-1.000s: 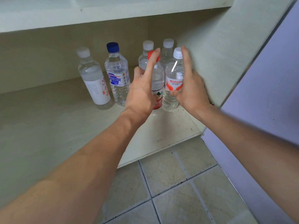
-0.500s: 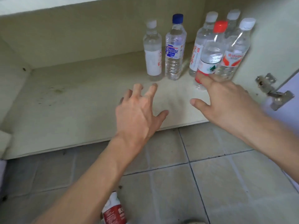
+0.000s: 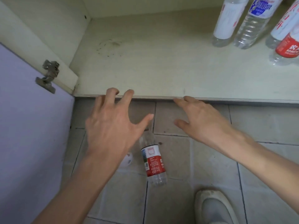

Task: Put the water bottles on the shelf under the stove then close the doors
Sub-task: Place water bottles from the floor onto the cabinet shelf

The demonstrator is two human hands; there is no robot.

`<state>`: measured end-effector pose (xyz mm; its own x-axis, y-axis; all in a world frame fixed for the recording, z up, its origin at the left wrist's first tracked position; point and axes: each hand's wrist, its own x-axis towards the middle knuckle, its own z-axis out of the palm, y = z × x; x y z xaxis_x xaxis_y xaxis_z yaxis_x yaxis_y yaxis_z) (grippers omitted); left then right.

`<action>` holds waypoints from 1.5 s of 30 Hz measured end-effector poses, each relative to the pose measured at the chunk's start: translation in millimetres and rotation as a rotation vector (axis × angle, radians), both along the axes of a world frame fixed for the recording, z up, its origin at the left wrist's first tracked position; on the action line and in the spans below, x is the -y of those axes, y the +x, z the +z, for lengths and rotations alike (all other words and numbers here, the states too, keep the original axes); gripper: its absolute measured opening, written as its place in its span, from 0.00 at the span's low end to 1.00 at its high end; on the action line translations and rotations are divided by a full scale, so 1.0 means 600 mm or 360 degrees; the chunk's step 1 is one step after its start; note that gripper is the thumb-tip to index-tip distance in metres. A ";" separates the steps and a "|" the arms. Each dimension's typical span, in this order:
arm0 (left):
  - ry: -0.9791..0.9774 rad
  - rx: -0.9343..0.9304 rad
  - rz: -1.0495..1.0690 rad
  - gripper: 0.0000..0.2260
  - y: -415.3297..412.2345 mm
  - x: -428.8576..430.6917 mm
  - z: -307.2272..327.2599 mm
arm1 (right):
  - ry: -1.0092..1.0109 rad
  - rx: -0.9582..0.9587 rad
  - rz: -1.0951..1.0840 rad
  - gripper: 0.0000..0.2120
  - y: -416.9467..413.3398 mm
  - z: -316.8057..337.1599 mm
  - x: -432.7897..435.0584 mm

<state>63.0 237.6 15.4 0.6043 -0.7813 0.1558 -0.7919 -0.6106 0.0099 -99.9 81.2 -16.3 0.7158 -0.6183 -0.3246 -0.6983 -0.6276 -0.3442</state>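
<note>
A clear water bottle with a red label [image 3: 153, 162] lies on the tiled floor, its neck end hidden under my left hand [image 3: 113, 125]. That hand hovers above it with fingers spread and holds nothing. My right hand [image 3: 202, 122] is beside it, fingers straight, near the front edge of the cabinet shelf [image 3: 161, 70]. Several bottles stand upright at the shelf's back right: one with a white label [image 3: 226, 21], one with a blue label [image 3: 252, 23], one with a red label [image 3: 286, 49]. The left lilac door [image 3: 32, 126] stands open.
A metal hinge [image 3: 48, 75] sits on the left door by the cabinet side wall. A small white object [image 3: 127, 160] lies on the floor beside the lying bottle. A white shoe [image 3: 213, 207] is at the bottom right.
Both hands have drawn back from the standing bottles to the shelf's front edge. The view has swung down and left, showing the floor bottle and the left door.
</note>
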 end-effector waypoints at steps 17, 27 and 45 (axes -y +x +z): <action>-0.0046 -0.0332 0.0231 0.38 0.016 -0.166 -0.056 | 0.0405 -0.0099 0.0143 0.35 0.116 -0.126 -0.073; -0.0251 -0.0603 -0.0002 0.37 0.001 -0.213 -0.116 | 0.0638 -0.0078 0.0095 0.41 0.172 -0.201 -0.092; -0.1111 -0.0995 0.0069 0.50 -0.032 -0.211 -0.226 | 0.0818 0.0315 -0.0275 0.44 0.110 -0.205 -0.081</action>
